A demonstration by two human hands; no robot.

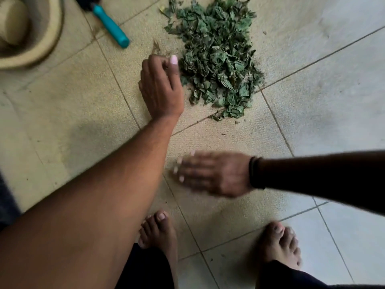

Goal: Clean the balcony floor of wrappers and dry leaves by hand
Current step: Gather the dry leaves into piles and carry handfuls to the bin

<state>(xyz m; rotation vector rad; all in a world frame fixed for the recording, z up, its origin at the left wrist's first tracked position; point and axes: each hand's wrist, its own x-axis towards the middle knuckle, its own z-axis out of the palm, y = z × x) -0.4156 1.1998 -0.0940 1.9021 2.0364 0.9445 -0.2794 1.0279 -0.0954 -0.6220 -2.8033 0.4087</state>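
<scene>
A pile of dry green leaves lies on the beige tiled floor, with small crumbs around it. My left hand is at the pile's left edge, back up, fingers bent down toward the floor and thumb beside the leaves; I see nothing held in it. My right hand, blurred by motion, lies flat and low over the floor below the pile, its straight fingers pointing left. It holds nothing. No wrappers are in view.
A brush with a teal handle lies at the upper left of the pile. A beige round basin stands at the top left corner. My bare feet stand at the bottom of the view.
</scene>
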